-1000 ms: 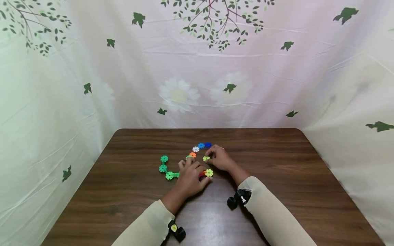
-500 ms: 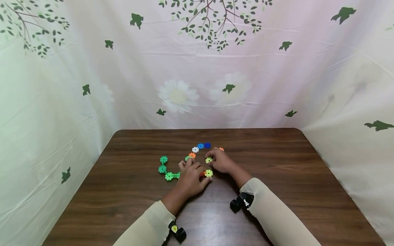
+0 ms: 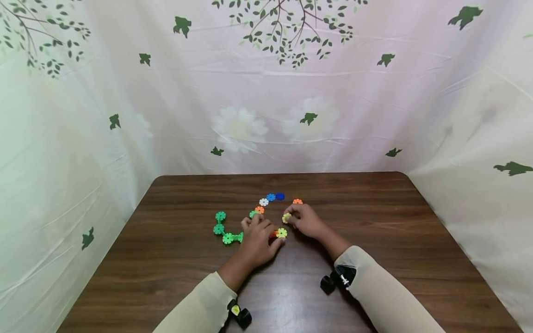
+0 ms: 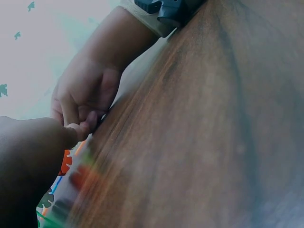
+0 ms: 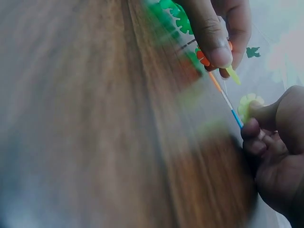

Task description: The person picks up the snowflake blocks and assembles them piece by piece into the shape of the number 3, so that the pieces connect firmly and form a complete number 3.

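Note:
My right hand [image 3: 306, 221] pinches a yellow-green notched interlocking disc [image 3: 286, 218] between thumb and fingertips; the disc also shows upright in the right wrist view. My left hand [image 3: 257, 243] spreads low over a chain of linked discs [image 3: 227, 238] and hides its middle. Green discs stick out on the chain's left, red ones and a yellow disc [image 3: 281, 233] on its right. From the right wrist view, the left thumb [image 5: 219, 54] and fingers grip the chain near an orange disc [image 5: 203, 57] and a yellow edge.
Behind the hands a row of green, orange, white and blue discs [image 3: 264, 202] curves away to a dark blue disc [image 3: 280, 196]. A separate orange disc [image 3: 297, 201] lies beyond the right hand. The brown wooden table [image 3: 166, 277] ends at a printed curtain [image 3: 266, 152].
My right hand has drawn to the right and slightly nearer, bringing the yellow-green disc along. The orange disc behind it has come into view. My left hand stays in place.

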Available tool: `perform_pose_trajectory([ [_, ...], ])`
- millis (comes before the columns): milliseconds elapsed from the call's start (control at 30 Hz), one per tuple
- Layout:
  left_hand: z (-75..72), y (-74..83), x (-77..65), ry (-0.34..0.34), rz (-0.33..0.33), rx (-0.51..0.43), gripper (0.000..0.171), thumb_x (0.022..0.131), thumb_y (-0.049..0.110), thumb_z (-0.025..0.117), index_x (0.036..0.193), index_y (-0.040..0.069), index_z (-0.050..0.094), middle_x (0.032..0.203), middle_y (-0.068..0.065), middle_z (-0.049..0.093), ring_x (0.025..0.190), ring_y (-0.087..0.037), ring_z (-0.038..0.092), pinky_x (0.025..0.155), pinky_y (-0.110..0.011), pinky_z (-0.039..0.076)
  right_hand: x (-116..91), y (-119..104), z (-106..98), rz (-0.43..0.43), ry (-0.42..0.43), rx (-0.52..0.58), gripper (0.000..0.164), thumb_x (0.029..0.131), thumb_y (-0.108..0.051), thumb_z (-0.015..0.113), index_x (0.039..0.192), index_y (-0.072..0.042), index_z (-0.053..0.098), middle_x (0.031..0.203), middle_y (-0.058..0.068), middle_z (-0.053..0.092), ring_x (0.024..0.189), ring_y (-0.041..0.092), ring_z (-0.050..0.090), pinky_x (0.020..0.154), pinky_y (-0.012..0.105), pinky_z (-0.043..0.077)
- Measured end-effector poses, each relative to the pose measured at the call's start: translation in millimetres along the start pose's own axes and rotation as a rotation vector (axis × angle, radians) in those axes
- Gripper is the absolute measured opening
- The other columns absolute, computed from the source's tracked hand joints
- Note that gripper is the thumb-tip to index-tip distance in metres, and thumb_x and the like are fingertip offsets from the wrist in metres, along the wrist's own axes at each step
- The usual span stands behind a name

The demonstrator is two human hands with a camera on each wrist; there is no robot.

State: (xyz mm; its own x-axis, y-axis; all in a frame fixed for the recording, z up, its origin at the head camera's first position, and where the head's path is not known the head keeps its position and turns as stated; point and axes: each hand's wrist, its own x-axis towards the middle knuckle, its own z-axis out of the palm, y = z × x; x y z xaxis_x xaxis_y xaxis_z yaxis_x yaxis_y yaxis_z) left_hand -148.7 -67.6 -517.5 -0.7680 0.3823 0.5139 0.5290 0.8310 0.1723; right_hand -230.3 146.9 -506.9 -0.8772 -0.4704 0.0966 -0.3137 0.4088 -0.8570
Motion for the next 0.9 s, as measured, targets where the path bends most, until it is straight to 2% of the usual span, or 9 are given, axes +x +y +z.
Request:
perform_pose_trajectory([
  [167,-0.3,-0.7,1.4,0.008,-0.004,-0.035,0.032,0.096,0.043,0.084,0.106,0.013,0.081,0.105,-0.001,0.078,0.115,-0.029,0.059,0.097,-0.057,0.032,-7.0,-1.4,-4.9,0.032,-0.04,0.098,0.013,0.11,-0.005,0.063,0.106,0.001,0.073,0.074,0.01,0.064,0.067,0.017,0.059,0.063,0.027,0.048],
  [367,0.1,-0.7,0.9,0.023,-0.002,-0.032,0.028,0.095,0.042,0.085,0.103,0.016,0.079,0.105,0.001,0.079,0.112,-0.028,0.059,0.097,-0.057,0.032,-11.1,-1.0,-6.3,0.037,-0.088,0.158,0.015,0.111,-0.007,0.061,0.106,0.001,0.073,0.071,0.01,0.064,0.063,0.015,0.059,0.06,0.025,0.046],
  [667,-2.7,1.1,-0.5,0.013,-0.031,-0.041,0.031,0.097,0.042,0.083,0.108,0.013,0.078,0.106,0.0,0.078,0.118,-0.029,0.06,0.101,-0.058,0.035,-13.2,0.2,-4.7,0.003,-0.107,0.122,0.015,0.11,-0.007,0.061,0.105,0.001,0.073,0.074,0.016,0.064,0.066,0.014,0.056,0.064,0.024,0.045],
  [900,-3.7,1.4,-1.0,0.002,-0.038,-0.059,0.033,0.098,0.042,0.081,0.111,0.012,0.077,0.109,-0.002,0.078,0.117,-0.029,0.059,0.102,-0.059,0.035,-13.9,-0.4,-4.6,-0.001,-0.108,0.109,0.014,0.11,-0.008,0.062,0.107,0.0,0.074,0.075,0.015,0.064,0.067,0.014,0.057,0.064,0.025,0.046],
])
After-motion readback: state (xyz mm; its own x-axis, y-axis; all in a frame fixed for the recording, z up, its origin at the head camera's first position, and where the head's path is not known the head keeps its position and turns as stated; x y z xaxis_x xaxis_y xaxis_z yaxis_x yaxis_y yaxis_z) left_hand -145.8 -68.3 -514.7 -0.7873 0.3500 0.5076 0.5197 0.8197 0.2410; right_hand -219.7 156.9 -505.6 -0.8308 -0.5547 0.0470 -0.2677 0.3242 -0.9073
